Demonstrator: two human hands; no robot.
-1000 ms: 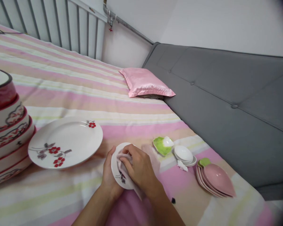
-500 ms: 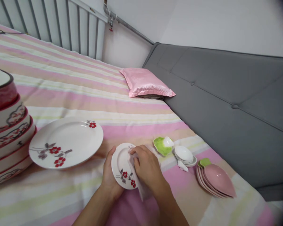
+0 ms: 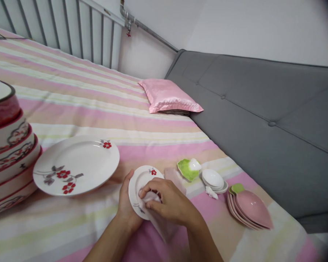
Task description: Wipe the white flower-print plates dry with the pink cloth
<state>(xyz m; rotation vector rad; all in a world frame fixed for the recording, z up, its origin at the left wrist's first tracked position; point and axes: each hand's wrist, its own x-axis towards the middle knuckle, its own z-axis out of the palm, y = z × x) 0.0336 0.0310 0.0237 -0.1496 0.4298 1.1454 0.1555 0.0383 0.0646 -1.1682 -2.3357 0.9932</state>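
My left hand (image 3: 128, 203) grips a small white plate (image 3: 138, 180) by its left edge, thumb along the rim. Red flowers and grey leaves decorate the plate, which tilts toward me. In my right hand (image 3: 171, 202) a thin pale cloth (image 3: 157, 222) is pinched between thumb and fingers and pressed on the plate's face. The cloth hangs down past the plate's lower right and covers part of the flower pattern. Left of my hands lies a large white plate (image 3: 84, 163) with the same flowers.
A tall stack of red-rimmed bowls (image 3: 11, 156) stands at the left. To the right are a green leaf-shaped dish (image 3: 187, 171), small white dishes (image 3: 213, 178) and stacked pink dishes (image 3: 254, 209). A pink pillow (image 3: 169, 94) lies by the grey headboard (image 3: 248, 112) on the striped bedsheet (image 3: 93, 112).
My right hand has slid the cloth down and left to the plate's middle. The flower at the plate's upper edge now shows, while the lower flowers are covered. My left hand stays put.
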